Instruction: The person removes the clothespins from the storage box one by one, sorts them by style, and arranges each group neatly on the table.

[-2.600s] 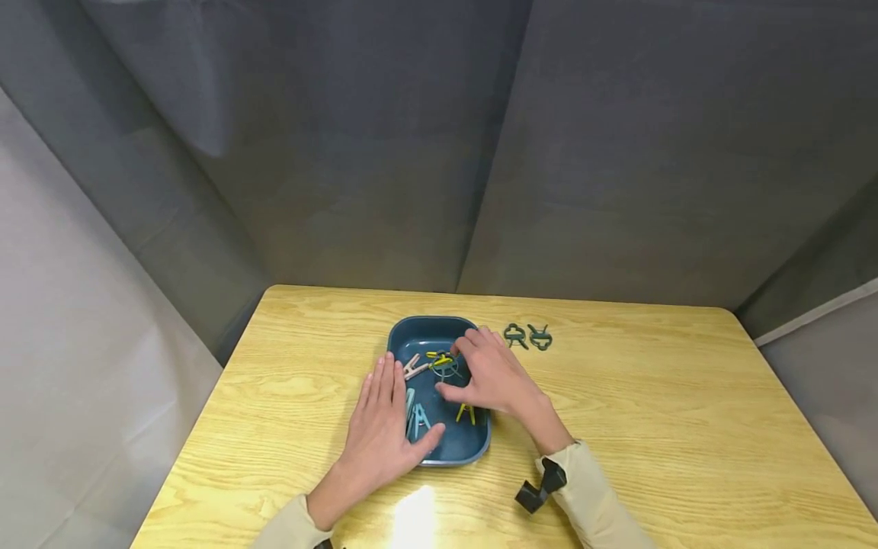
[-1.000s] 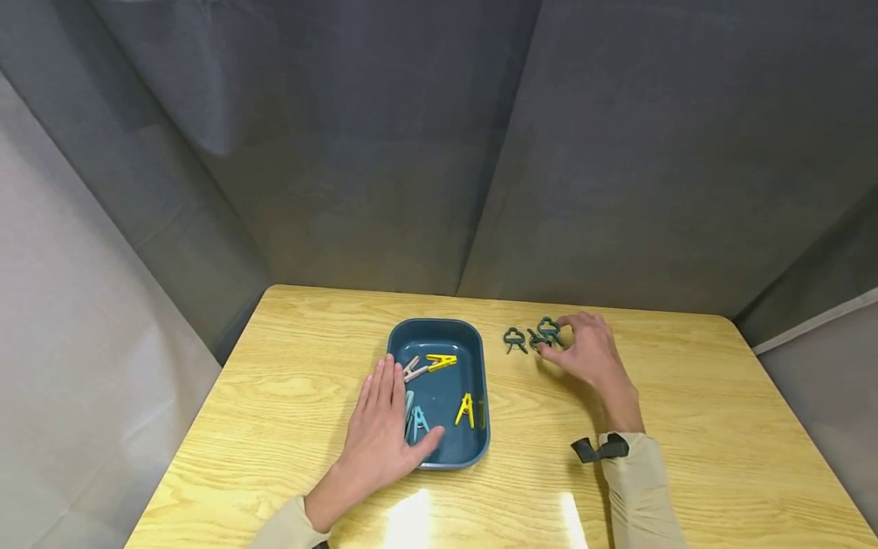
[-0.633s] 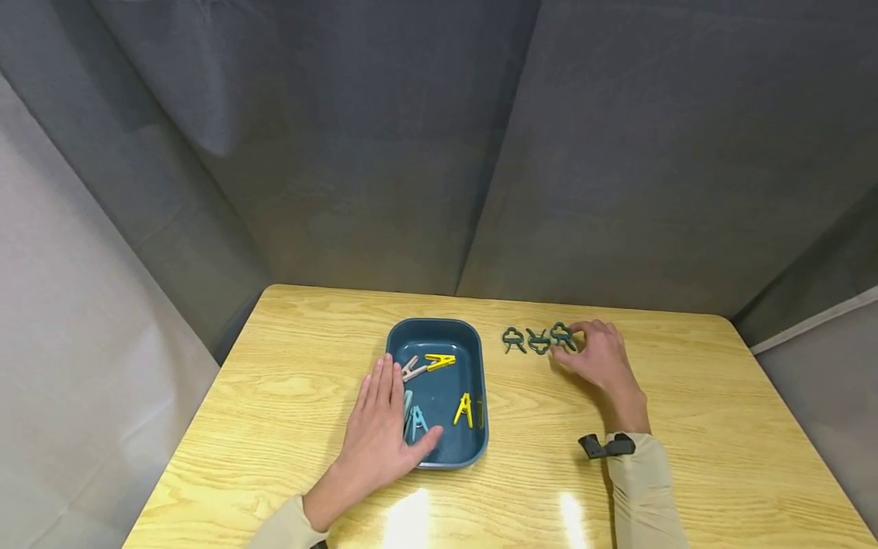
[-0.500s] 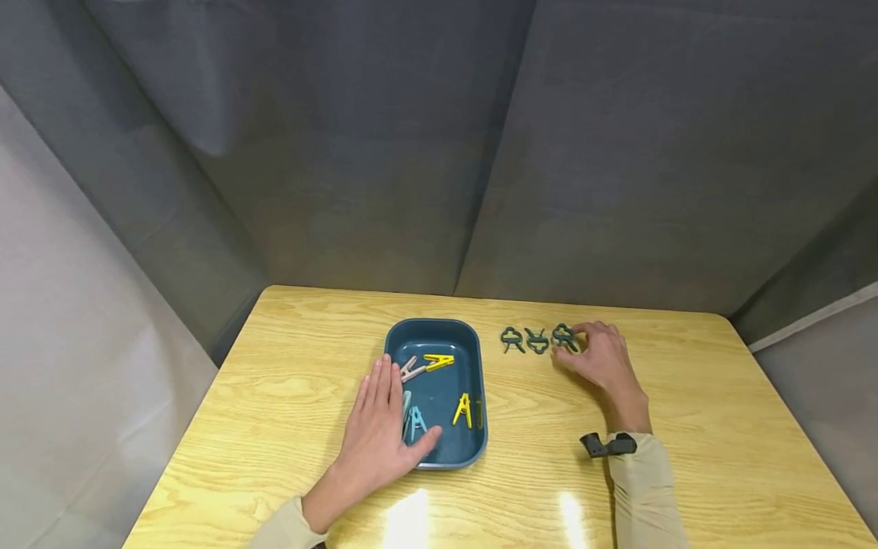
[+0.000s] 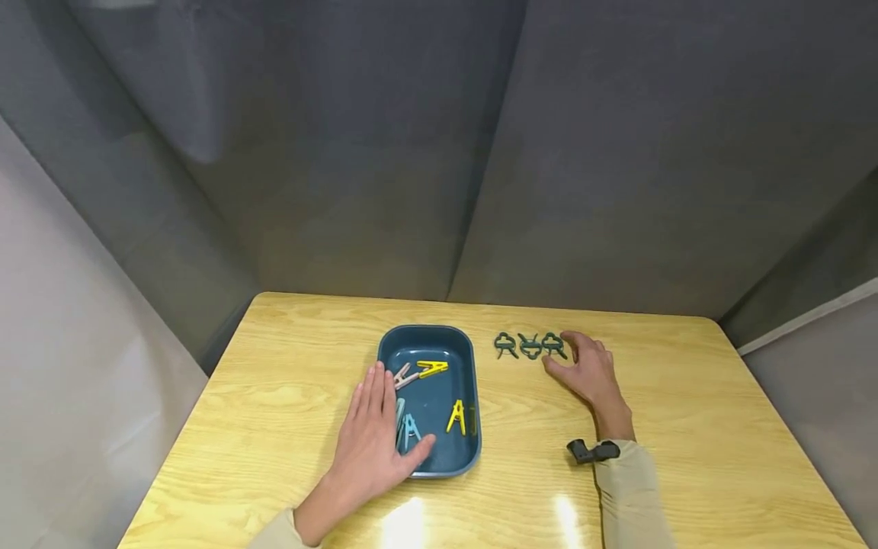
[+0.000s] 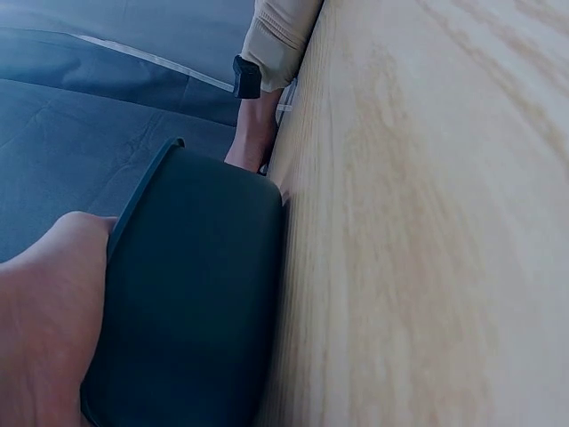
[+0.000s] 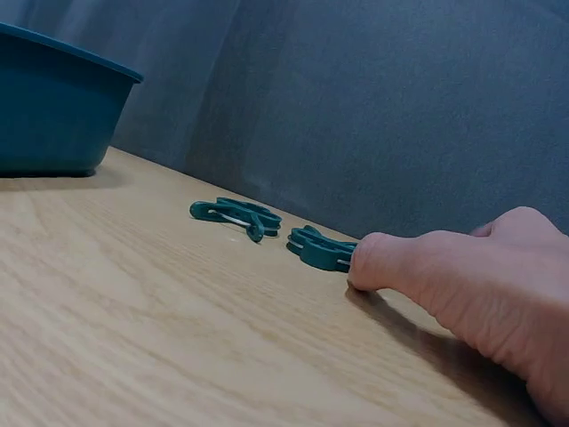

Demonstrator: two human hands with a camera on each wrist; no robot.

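Three dark green plant clips lie in a row on the table: a left clip, a middle clip and a right clip. My right hand is at the right clip, thumb and index finger spread on either side of it. The right wrist view has the thumb hiding that clip. With fingers straight, my left hand rests on the left rim of a dark blue tub. Inside are two yellow clothespins, a pale pink clothespin and light blue clothespins, partly covered by the left hand.
The wooden table has a grey curtain along its back edge. Pale cloth hangs at the left side. A black strap mount sits on the right wrist.
My right hand carried a green plant clip from the tub to the right end of the row, then its fingers spread at the clip. The left hand stayed on the tub.
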